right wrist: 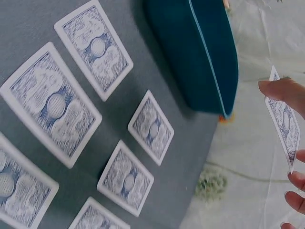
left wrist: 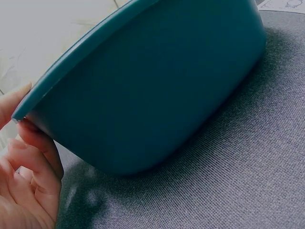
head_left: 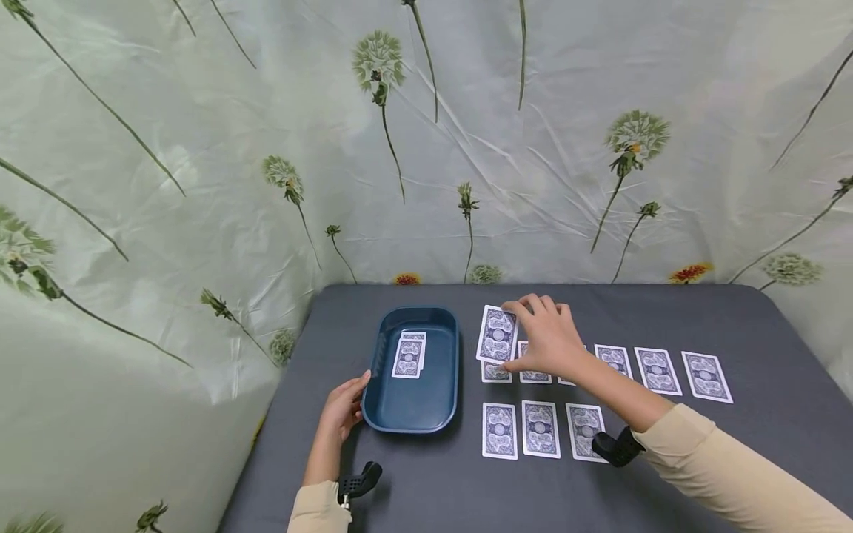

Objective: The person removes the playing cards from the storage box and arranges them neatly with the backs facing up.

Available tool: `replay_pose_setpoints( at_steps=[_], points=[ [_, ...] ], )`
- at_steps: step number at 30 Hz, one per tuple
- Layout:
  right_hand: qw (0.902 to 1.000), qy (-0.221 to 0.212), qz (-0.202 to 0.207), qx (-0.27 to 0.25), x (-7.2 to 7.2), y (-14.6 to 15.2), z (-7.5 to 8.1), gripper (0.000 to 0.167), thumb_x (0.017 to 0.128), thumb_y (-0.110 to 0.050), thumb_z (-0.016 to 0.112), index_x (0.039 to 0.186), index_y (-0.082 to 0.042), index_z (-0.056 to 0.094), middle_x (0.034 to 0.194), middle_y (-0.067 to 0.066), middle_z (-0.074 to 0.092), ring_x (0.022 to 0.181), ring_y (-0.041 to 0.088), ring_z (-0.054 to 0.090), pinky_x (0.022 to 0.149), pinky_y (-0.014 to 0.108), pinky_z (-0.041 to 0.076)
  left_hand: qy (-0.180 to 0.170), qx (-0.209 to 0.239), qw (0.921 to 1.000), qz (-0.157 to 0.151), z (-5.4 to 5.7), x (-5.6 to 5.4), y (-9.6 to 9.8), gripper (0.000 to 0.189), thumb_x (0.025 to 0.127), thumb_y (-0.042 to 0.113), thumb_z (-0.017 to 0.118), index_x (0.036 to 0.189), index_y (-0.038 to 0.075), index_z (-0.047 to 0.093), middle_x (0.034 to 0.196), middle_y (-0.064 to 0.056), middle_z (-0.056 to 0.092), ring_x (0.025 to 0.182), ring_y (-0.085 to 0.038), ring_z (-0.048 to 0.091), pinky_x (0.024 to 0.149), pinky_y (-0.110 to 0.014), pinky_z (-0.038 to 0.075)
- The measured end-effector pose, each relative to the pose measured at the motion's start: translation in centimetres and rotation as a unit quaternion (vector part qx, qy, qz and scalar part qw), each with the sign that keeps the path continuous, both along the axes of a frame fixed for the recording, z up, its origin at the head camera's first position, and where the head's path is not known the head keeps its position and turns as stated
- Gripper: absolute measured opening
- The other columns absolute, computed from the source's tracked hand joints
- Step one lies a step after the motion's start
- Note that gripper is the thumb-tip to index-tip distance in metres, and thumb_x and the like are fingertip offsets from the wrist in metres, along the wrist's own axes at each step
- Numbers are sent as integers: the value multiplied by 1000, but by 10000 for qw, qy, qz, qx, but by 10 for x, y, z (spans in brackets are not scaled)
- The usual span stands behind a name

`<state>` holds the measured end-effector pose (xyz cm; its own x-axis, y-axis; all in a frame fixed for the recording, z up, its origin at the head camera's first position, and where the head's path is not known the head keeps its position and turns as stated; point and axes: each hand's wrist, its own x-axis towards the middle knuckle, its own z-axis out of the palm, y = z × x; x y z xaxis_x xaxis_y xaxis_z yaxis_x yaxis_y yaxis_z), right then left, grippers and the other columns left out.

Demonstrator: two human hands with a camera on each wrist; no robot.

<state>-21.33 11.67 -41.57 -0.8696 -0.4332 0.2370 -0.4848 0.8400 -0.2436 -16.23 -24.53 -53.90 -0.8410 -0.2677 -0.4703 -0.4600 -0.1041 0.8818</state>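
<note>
My right hand point(head_left: 548, 337) holds a playing card point(head_left: 497, 334) by its edges, thumb on one side and fingers on the other. In the right wrist view this card point(right wrist: 284, 121) is raised above the table, blue patterned back showing. On the left, a dark blue tray point(head_left: 409, 416) stands with two overlapping face-down cards point(head_left: 409, 358) inside. At the tray's near left side, my left hand point(head_left: 343, 407) grips the rim. The left wrist view shows the thumb over the rim and curled fingers point(left wrist: 35, 162) under it.
Several face-down cards lie in two rows right of the tray, including a far-row card point(head_left: 707, 376) and a near-row card point(head_left: 500, 431). Part of the far row is hidden by my right hand. A floral cloth point(head_left: 533, 163) hangs behind the grey table point(head_left: 666, 444).
</note>
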Motion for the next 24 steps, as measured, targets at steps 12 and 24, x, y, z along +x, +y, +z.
replay_pose_setpoints(
  at_steps=[12, 24],
  points=[
    [9985, -326, -121, -424, 3, 49, 13, 92, 52, -50, 84, 128, -14, 48, 116, 13, 46, 106, 34, 41, 84, 54, 29, -111, -96, 9999, -20, -1, 1, 0, 44, 82, 42, 66, 102, 3, 60, 78, 2, 59, 61, -11, 52, 50, -20, 38],
    [9988, -129, -112, -451, 22, 158, -8, 89, 50, -47, 87, 123, -11, 50, 111, 15, 46, 98, 34, 41, 77, 54, 25, -2, -22, 9999, -103, 1, 2, -2, 47, 79, 46, 68, 101, 5, 61, 76, 4, 58, 60, -10, 51, 50, -19, 36]
  ],
)
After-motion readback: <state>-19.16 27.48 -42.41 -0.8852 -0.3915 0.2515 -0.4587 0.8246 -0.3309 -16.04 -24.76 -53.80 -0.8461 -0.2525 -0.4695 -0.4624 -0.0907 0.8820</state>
